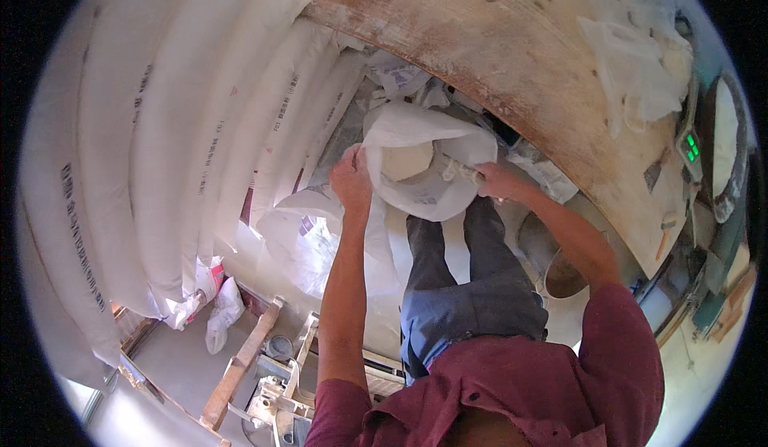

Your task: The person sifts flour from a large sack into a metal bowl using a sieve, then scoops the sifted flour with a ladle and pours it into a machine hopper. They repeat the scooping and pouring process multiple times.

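A white woven sack [428, 201] stands with its mouth spread wide in front of my legs. Pale flour-like powder [406, 161] shows inside it. My left hand [350, 178] is closed on the sack's left rim. At the right rim, my right hand [500, 183] is closed with the sack's edge by its fingers. A pale, knobby strip [458, 172] runs from those fingers into the sack's mouth; whether the hand also grips it I cannot tell. Beside my left forearm is another whitish, partly see-through bag [308, 243].
Large full white sacks [172, 119] are stacked along the left. A worn wooden tabletop [496, 39] spans the upper right, with clear plastic [636, 67] and a green-lit display [690, 148]. A bucket [565, 277] stands right of my legs. A wooden-framed device [268, 399] sits lower left.
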Tool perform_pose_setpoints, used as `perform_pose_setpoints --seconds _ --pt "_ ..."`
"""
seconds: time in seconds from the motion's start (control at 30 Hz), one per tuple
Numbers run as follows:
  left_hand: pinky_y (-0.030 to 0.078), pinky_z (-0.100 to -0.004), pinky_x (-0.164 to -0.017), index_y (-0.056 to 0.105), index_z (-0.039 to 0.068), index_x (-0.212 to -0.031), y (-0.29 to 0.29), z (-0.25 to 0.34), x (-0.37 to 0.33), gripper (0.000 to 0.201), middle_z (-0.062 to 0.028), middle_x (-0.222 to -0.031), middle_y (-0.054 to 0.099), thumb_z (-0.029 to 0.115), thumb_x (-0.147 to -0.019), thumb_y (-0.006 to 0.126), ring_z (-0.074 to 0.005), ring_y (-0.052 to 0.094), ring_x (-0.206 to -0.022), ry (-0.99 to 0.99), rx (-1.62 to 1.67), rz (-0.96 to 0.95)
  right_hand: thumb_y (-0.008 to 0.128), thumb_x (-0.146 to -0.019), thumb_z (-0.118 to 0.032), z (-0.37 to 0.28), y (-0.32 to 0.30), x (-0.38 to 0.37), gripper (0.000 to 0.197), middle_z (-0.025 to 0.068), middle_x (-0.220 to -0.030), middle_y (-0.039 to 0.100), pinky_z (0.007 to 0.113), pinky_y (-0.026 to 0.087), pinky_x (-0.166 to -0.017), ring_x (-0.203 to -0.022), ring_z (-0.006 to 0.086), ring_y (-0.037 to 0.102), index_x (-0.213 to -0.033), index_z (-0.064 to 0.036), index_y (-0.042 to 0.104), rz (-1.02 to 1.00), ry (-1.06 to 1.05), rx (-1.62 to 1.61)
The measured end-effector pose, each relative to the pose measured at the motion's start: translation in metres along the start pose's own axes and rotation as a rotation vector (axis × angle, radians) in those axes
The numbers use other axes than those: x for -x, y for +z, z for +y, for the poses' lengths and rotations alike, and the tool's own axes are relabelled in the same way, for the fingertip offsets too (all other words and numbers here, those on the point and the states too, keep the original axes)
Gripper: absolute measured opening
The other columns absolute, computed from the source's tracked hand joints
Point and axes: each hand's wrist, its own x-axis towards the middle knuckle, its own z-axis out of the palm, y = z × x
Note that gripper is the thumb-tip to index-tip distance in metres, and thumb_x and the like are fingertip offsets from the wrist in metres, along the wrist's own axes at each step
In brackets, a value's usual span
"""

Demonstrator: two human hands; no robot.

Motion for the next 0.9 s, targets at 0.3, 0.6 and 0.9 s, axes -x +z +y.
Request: perform_pose_setpoints --seconds 0.3,0.6,0.9 --pt "0.049 -0.0462 -0.085 0.043 0.011 -0.135 -0.016 0.048 0.034 0.063 -0.0184 -0.129 0.053 0.015 -0.078 0.07 -0.0368 0.059 -0.105 -0.1 -0.202 -0.207 0.061 -0.075 -0.004 0.027 0.037 0.072 0.067 0.0059 -0.065 0.058 0.029 0.045 -0.043 -0.046 0.0139 0.055 -0.14 -0.0025 0.044 0.02 -0.123 -0.282" --pt "0.051 -0.0454 -0.074 0.06 0.005 -0.113 0.001 -0.008 0.036 0.035 -0.019 -0.087 0.068 0.01 -0.079 0.065 -0.0369 0.066 -0.083 0.242 0.037 -0.023 0.064 -0.076 -0.006 0.048 0.075 0.163 0.065 0.0067 -0.073 0.061 0.029 0.048 -0.043 -0.047 0.0128 0.055 -0.137 -0.0079 0.044 0.078 -0.129 -0.292" --pt "0.047 -0.0419 -0.093 0.059 -0.001 -0.118 0.019 -0.071 0.035 0.044 -0.0207 -0.108 0.066 0.006 -0.076 0.066 -0.0368 0.063 -0.101 0.407 -0.017 -0.02 0.063 -0.08 -0.01 0.064 0.122 0.28 0.073 0.0028 -0.064 0.058 0.027 0.046 -0.045 -0.048 0.0103 0.053 -0.147 -0.0078 0.036 0.209 -0.128 -0.472"
